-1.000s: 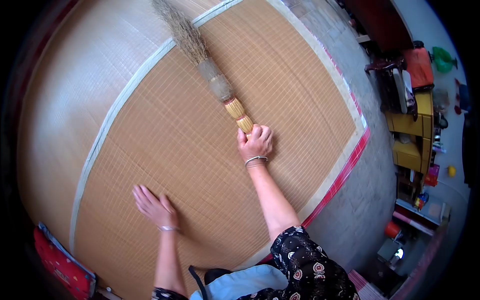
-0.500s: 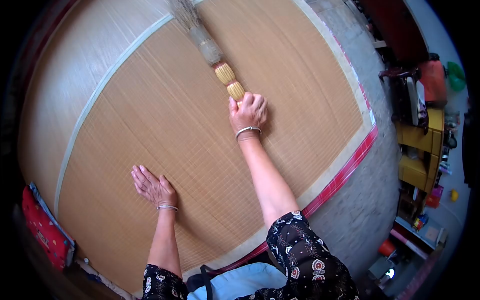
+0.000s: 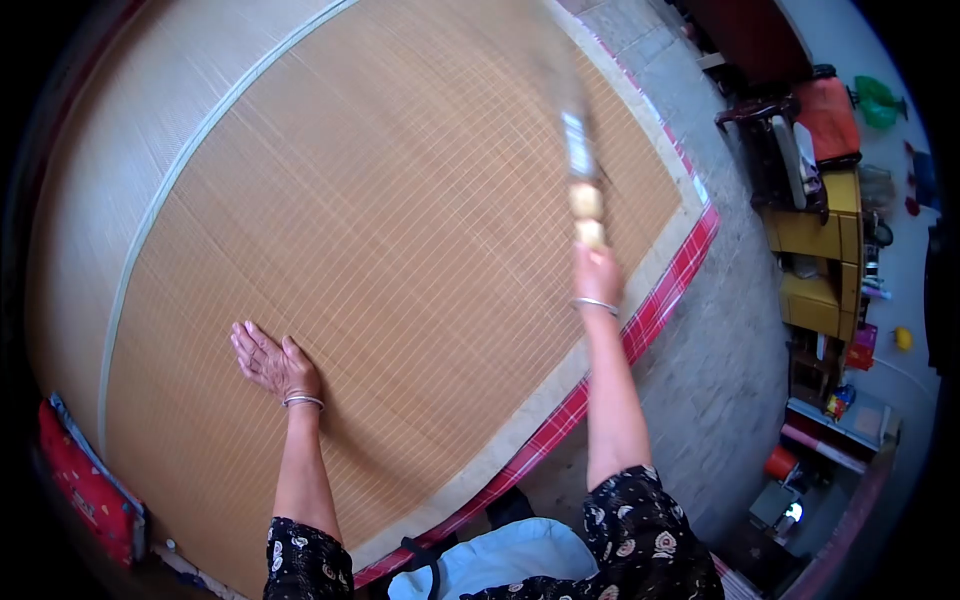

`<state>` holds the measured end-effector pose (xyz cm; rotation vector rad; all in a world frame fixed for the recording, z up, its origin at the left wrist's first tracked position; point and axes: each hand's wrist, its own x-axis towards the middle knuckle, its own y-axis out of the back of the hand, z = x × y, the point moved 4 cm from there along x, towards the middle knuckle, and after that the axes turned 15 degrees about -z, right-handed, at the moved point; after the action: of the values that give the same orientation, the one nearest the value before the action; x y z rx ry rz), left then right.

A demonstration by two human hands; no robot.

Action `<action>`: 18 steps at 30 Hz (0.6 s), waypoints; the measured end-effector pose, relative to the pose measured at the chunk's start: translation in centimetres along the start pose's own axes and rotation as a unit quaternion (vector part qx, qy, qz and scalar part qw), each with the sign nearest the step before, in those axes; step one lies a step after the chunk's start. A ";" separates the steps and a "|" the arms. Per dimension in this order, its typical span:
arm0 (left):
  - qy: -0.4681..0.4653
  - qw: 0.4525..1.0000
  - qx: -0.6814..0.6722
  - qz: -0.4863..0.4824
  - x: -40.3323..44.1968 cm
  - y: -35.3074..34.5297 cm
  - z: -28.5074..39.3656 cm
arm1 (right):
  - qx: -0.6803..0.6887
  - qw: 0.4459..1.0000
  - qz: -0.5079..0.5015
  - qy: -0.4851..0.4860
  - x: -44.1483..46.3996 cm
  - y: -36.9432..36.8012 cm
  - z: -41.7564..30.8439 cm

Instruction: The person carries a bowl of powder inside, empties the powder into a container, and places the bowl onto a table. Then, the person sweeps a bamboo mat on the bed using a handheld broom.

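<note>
A woven bed mat (image 3: 400,220) with a pale border spreads over most of the view. My right hand (image 3: 597,275) is closed round the banded straw handle of a hand broom (image 3: 587,205), over the mat's right side. The broom's bristles point away from me and are smeared by motion, so I cannot tell whether they touch the mat. My left hand (image 3: 277,368) rests flat on the mat at the left, its fingers stretched out and holding nothing. Each wrist wears a bangle.
Red checked cloth (image 3: 560,425) shows under the mat's near edge. A red patterned pillow (image 3: 88,490) lies at the far left. Beyond the grey floor (image 3: 720,350) on the right stand a dark chair (image 3: 780,160) and a yellow cabinet (image 3: 815,235). Light blue cloth (image 3: 500,560) lies against my front.
My right hand has swung the broom to the right, toward the mat's edge. My left hand stays flat on the mat. The whole view has shifted slightly left.
</note>
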<state>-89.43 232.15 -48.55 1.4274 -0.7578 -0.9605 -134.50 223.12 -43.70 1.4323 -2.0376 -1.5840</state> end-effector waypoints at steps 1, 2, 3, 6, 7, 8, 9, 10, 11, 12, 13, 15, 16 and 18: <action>-0.002 1.000 0.000 0.002 -0.1 0.0 -0.1 | 0.028 0.997 -0.003 -0.070 0.0 2.2 3.7; -0.006 1.000 -0.001 0.005 0.0 0.1 0.0 | 0.011 0.994 0.037 -0.100 -0.3 4.5 6.8; -0.007 1.000 0.001 0.009 0.2 0.1 0.1 | -0.026 0.987 0.115 -0.105 -1.0 6.4 8.9; 0.001 1.000 0.018 0.009 -0.4 0.0 -0.3 | -0.043 0.983 0.164 -0.065 -5.3 7.4 10.5; 0.000 1.000 0.023 0.013 -0.3 0.1 -0.2 | -0.050 0.990 0.129 -0.021 -7.2 6.1 10.2; -0.003 0.999 0.028 0.015 -0.3 0.0 -0.1 | -0.057 0.994 0.093 0.021 -9.5 4.7 9.0; -0.012 0.999 0.031 0.029 -0.3 -0.4 -0.4 | -0.087 0.995 0.017 0.055 -11.4 3.1 8.1; -0.018 0.999 0.030 0.033 -0.3 -0.8 -0.6 | -0.117 0.987 -0.062 0.089 -12.9 1.5 7.4; -0.022 0.999 0.030 0.037 -0.2 -1.0 -0.8 | -0.123 0.980 -0.073 0.141 -14.1 0.6 6.8; -0.026 0.998 0.029 0.040 -0.3 -1.1 -0.8 | -0.130 0.969 -0.084 0.193 -15.0 0.1 6.8; -0.023 0.998 0.031 0.042 -0.4 -1.2 -0.9 | -0.161 0.976 -0.072 0.128 -14.6 0.8 8.4; -0.035 0.998 0.025 0.054 -0.3 -1.5 -1.0 | -0.169 0.984 -0.030 -0.036 -12.7 3.6 12.7; -0.042 0.997 0.023 0.057 -0.5 -1.5 -1.3 | -0.087 0.992 0.024 -0.087 -12.4 5.8 15.0; -0.029 0.999 0.042 0.016 0.4 -2.0 -1.9 | -0.003 0.981 0.094 -0.167 -11.4 9.4 20.8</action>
<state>-87.75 232.85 -50.63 1.4612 -0.8711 -0.9572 -147.39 244.80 -40.06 0.9859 -2.2638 -1.8433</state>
